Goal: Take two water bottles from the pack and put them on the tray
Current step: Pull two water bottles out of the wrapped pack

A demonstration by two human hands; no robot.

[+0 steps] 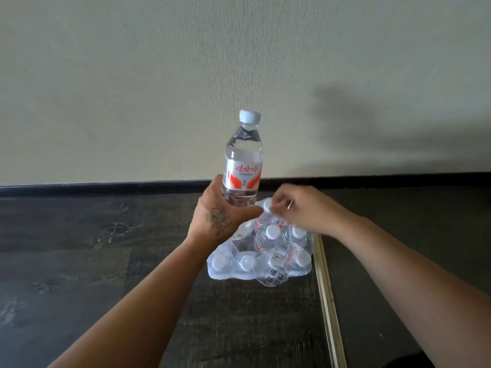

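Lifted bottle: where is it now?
Head view, centre: the bottle is upright in the left hand, above the pack, against the wall.

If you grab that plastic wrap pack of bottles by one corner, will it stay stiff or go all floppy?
Probably floppy. The plastic wrap pack already looks crumpled and torn open at the top, where the right hand reaches in. It likely sags more with gaps inside, since the left hand holds one water bottle out. It's probably heavy too: the bottles look full.

A clear, white-capped water bottle (243,160) stands upright in my left hand (218,213) above the torn shrink-wrapped pack (261,251) (my right hand's fingers (276,205) pinch another cap).
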